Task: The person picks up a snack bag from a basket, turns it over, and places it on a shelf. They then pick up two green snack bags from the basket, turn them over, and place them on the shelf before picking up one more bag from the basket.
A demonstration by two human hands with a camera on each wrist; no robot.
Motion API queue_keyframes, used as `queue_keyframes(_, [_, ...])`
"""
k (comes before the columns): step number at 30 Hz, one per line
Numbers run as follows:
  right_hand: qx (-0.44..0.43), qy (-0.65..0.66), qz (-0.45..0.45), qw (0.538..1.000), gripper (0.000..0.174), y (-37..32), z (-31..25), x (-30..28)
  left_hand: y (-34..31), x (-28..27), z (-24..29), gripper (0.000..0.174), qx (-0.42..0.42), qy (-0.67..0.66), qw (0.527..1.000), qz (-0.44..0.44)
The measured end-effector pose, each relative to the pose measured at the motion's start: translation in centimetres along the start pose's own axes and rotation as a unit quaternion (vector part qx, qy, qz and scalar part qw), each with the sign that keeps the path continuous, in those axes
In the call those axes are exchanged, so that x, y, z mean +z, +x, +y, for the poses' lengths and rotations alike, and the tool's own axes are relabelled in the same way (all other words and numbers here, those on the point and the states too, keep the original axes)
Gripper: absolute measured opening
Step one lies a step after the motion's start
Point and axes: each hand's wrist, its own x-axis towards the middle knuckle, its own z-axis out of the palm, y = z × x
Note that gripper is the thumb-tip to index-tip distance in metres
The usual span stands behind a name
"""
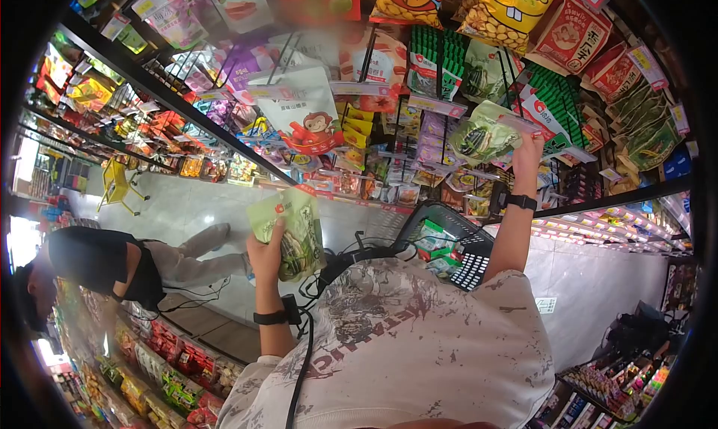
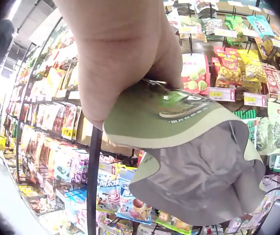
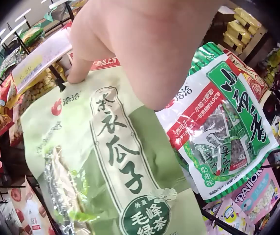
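Observation:
My left hand (image 1: 265,255) grips a pale green bag of sunflower seeds (image 1: 303,238) in front of my chest, thumb across its front. In the left wrist view that bag's grey folded underside (image 2: 198,171) faces the camera. At the snack rack, my raised right hand (image 1: 528,154) pinches the top edge of a matching green bag of sunflower seeds (image 3: 105,156). This second bag hangs front outward, close to a hook and price tag (image 3: 37,63). Right beside it is a white, red and green seed bag (image 3: 218,132).
A black shopping basket (image 1: 479,263) holding green and red packets is near my right side. Hanging snack bags, including a monkey-print bag (image 1: 303,115), fill the rack ahead. Another person (image 1: 97,257) bends at the left. A yellow stool-like frame (image 1: 114,186) stands in the aisle.

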Motion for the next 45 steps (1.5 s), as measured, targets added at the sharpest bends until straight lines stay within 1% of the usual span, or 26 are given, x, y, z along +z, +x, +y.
queue_keyframes(2, [-0.021,-0.041,-0.005,0.999,0.028,0.5,-0.2,0.8,-0.1,0.2,0.2,0.030,0.000,-0.003,1.000,0.001])
queue_keyframes(5, [-0.044,-0.060,-0.019,0.997,0.032,1.8,-0.4,2.1,0.0,0.2,-0.4,0.030,-0.004,0.005,1.000,0.013])
queue_keyframes(8, [-0.077,0.050,-0.049,0.995,0.036,4.0,1.3,2.2,0.0,-0.1,-0.8,0.030,-0.007,0.012,1.000,0.019])
queue_keyframes(9, [-0.132,-0.029,-0.046,0.990,0.032,4.9,1.9,2.4,-0.1,-0.1,-0.9,0.030,-0.008,0.014,1.000,0.020])
queue_keyframes(11, [-0.110,-0.025,-0.004,0.994,0.029,8.7,4.0,2.3,-0.2,-0.2,-1.0,0.029,-0.010,0.010,1.000,0.025])
queue_keyframes(12, [-0.100,-0.023,0.017,0.995,0.028,9.2,3.8,3.2,-0.3,-0.2,-1.0,0.029,-0.010,0.008,1.000,0.028])
queue_keyframes(14, [-0.120,-0.177,0.077,0.974,0.027,9.9,3.1,4.3,-0.3,-0.5,-1.1,0.030,-0.013,0.012,1.000,0.025])
queue_keyframes(16, [-0.183,-0.258,0.078,0.945,0.029,10.6,2.5,5.5,-0.5,-0.5,-1.0,0.031,-0.013,0.015,1.000,0.024])
queue_keyframes(17, [-0.170,-0.223,0.068,0.957,0.033,10.6,2.3,5.8,-0.6,-0.4,-0.9,0.031,-0.011,0.017,1.000,0.024])
queue_keyframes(20, [-0.153,-0.257,0.061,0.952,0.039,10.5,1.7,6.5,-0.7,-0.3,-0.5,0.032,-0.021,0.019,0.999,0.017])
queue_keyframes(21, [-0.124,-0.260,0.084,0.954,0.039,9.2,0.8,7.1,-0.6,-0.2,-0.3,0.033,-0.027,0.020,0.999,0.013])
queue_keyframes(22, [-0.183,-0.198,0.089,0.959,0.040,9.3,2.6,5.8,-0.4,0.0,-0.2,0.033,-0.018,0.020,1.000,0.008])
queue_keyframes(24, [-0.291,-0.066,0.090,0.950,0.043,9.1,6.6,3.9,-0.2,0.3,0.0,0.033,-0.001,0.020,1.000,0.006])
queue_keyframes(25, [-0.259,-0.146,0.115,0.948,0.043,6.7,6.0,3.6,0.0,0.6,0.2,0.033,0.003,0.015,1.000,-0.001])
queue_keyframes(27, [-0.182,-0.199,0.148,0.952,0.040,0.4,5.8,2.7,0.2,1.0,0.4,0.033,0.005,0.008,1.000,-0.009])
queue_keyframes(28, [-0.137,-0.174,0.160,0.962,0.035,-2.3,6.1,2.7,0.5,1.4,0.7,0.034,0.019,-0.003,1.000,-0.013])
queue_keyframes(29, [-0.127,-0.175,0.100,0.971,0.030,-4.8,6.8,2.3,0.7,1.8,0.9,0.034,0.032,-0.013,0.999,-0.018])
queue_keyframes(30, [-0.116,-0.176,0.043,0.977,0.025,-7.1,7.5,2.0,0.8,2.0,1.3,0.035,0.023,-0.007,0.999,-0.031])
queue_keyframes(32, [0.010,-0.160,-0.092,0.983,0.016,-11.5,7.1,2.3,1.4,2.8,2.2,0.036,0.011,0.002,0.997,-0.074])
queue_keyframes(34, [0.067,-0.157,-0.197,0.966,0.015,-15.1,4.5,5.6,2.0,3.8,2.9,0.038,-0.008,-0.043,0.993,-0.114])
queue_keyframes(36, [0.124,-0.170,-0.287,0.935,0.020,-17.7,2.3,8.2,2.3,4.6,3.7,0.039,-0.011,-0.066,0.986,-0.152])
queue_keyframes(38, [0.112,-0.182,-0.382,0.899,0.042,-20.5,-1.5,12.5,2.5,5.2,4.6,0.039,0.002,-0.065,0.981,-0.185])
queue_keyframes(40, [0.079,-0.150,-0.476,0.863,0.081,-22.8,-2.0,14.6,2.3,5.7,5.7,0.039,0.073,-0.021,0.969,-0.234])
queue_keyframes(42, [0.074,-0.134,-0.493,0.856,0.100,-25.3,-3.1,17.0,1.9,5.0,7.8,0.042,0.126,0.027,0.951,-0.281])
queue_keyframes(44, [0.069,-0.115,-0.520,0.844,0.113,-26.0,-3.4,18.4,1.9,3.7,10.2,0.051,0.160,0.081,0.927,-0.329])
queue_keyframes(45, [0.068,-0.103,-0.538,0.834,0.117,-26.1,-3.1,18.9,2.2,3.2,10.0,0.053,0.172,0.026,0.915,-0.364])
